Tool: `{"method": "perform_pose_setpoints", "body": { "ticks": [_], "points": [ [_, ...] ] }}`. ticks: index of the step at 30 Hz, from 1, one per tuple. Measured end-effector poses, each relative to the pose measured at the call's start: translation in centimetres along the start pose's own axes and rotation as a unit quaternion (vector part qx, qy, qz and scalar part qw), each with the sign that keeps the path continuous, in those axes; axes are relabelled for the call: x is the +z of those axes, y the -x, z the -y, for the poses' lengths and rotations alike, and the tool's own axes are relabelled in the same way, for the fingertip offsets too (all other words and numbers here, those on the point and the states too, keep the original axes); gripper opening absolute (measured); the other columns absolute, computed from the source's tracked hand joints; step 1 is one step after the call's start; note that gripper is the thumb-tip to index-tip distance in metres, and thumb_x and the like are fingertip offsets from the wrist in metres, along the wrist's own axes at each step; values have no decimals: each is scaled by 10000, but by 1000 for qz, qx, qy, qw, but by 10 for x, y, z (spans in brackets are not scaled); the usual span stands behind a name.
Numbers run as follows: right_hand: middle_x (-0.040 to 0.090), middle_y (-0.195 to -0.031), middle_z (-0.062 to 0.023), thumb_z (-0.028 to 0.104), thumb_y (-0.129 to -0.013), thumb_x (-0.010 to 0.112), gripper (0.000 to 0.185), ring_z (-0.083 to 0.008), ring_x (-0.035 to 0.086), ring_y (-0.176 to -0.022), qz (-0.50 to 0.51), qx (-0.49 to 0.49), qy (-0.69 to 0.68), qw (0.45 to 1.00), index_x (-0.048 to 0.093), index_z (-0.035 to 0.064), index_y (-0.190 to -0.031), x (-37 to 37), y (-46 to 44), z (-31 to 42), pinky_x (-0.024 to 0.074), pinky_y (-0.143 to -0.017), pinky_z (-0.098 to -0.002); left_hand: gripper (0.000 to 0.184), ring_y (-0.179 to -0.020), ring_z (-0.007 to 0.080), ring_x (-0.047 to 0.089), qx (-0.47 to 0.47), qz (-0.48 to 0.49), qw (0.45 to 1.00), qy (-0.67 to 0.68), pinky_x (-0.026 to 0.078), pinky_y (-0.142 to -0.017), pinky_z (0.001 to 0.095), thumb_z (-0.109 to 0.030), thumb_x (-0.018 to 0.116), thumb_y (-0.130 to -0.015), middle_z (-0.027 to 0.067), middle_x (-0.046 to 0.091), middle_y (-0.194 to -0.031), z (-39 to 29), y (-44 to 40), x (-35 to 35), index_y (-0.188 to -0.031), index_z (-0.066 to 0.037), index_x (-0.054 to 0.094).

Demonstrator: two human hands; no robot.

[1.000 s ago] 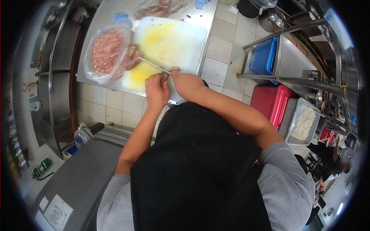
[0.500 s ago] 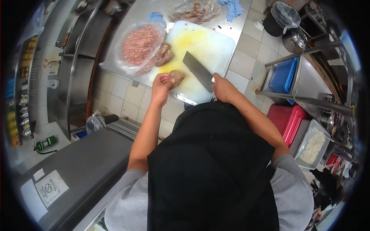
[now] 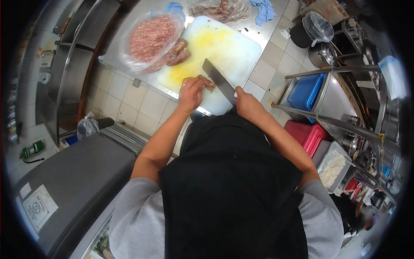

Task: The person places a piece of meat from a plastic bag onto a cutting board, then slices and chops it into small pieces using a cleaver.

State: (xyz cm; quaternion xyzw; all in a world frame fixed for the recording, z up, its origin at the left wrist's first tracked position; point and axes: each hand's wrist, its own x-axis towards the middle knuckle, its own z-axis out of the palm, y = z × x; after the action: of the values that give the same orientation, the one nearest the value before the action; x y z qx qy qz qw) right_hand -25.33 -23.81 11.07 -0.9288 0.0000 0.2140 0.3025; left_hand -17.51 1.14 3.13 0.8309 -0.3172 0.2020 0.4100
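My right hand [image 3: 247, 102] is closed round the handle of a cleaver [image 3: 219, 80], its broad blade slanting up and left over the cutting board [image 3: 241, 47]. Fingers bent, my left hand [image 3: 191, 92] grips a brown piece of meat [image 3: 208, 83] on the near part of the board, just left of the blade. Yellow stains mark the white board. Larger chunks of meat [image 3: 177, 55] rest at its left edge. Beside them, a clear plastic bag [image 3: 129, 51] holds a mound of ground meat [image 3: 153, 38].
Behind the board lie a bag of dark meat [image 3: 220, 9] and a blue cloth [image 3: 263, 11] on the metal table [image 3: 113, 54]. To the right stand a lined black bin [image 3: 301, 36], a metal rack rail [image 3: 340, 124], and blue [image 3: 305, 92] and red [image 3: 303, 134] tubs.
My left hand has shifted right with the meat, closer to the blade, and now covers more of it. The cleaver stays in my right hand at a similar slant. The view has turned slightly.
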Motion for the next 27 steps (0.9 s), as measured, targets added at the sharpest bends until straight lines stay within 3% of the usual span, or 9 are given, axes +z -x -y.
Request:
{"method": "perform_pose_setpoints", "body": {
  "ticks": [5, 13, 27],
  "points": [
    [715, -906, -302, -2, -907, 550, 275, -504, 709, -890, 27, 16, 70, 997, 497, -12, -1177, -12, 15, 14, 545, -779, -607, 321, -994, 362, 637, -16, 8, 1000, -22, 531, -887, 453, 94, 682, -804, 112, 687, -1098, 3, 8, 4, -1082, -58, 732],
    [712, -857, -233, 21, -923, 553, 254, -459, 722, -818, 10, -49, 142, 989, 515, -2, -1173, -51, 36, 52, 556, -701, -580, 397, -1046, 368, 613, -44, 32, 997, -52, 537, -901, 454, 93, 639, -770, 110, 679, -1123, -9, 3, 2, -1111, -76, 749],
    [737, -910, -251, 11, -915, 569, 291, -443, 737, -848, 67, -65, 153, 984, 522, -9, -1202, -51, 2, 78, 571, -725, -565, 432, -1071, 371, 584, -39, 70, 993, -85, 535, -932, 458, 91, 621, -730, 115, 658, -1134, -6, 5, 0, -1112, -72, 739]
  ]
}}
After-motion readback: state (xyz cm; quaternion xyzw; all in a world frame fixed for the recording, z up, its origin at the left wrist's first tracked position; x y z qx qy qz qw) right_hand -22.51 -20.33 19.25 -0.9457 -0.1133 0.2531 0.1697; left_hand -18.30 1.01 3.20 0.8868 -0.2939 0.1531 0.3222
